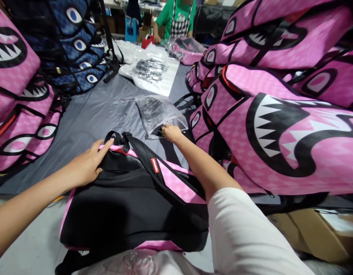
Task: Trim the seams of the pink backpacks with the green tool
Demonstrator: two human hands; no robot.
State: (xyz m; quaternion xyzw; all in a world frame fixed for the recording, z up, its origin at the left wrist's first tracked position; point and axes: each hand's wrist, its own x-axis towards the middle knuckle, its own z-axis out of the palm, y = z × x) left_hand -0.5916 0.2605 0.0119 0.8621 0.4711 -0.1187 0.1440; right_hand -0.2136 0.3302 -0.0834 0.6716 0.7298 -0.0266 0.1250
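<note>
A black and pink backpack (107, 206) lies with its black back panel up at the near table edge. My left hand (91, 162) grips its upper edge, beside the black top handle (119, 139). A black shoulder strap (153, 166) with a small red label crosses the backpack. Beyond it, my right hand (171, 133) is at the mouth of a clear plastic bag (160, 112), its fingers closed around something small and dark. The fingertips are partly hidden, so I cannot make out what they hold.
Pink shark-mouth backpacks (279, 126) are piled on the right, with more pink backpacks (24, 130) on the left. Blue backpacks (75, 49) are stacked behind those. Farther back lie plastic packaging (153, 70) and a wrapped pink bag (190, 49). A person in green (176, 19) stands opposite.
</note>
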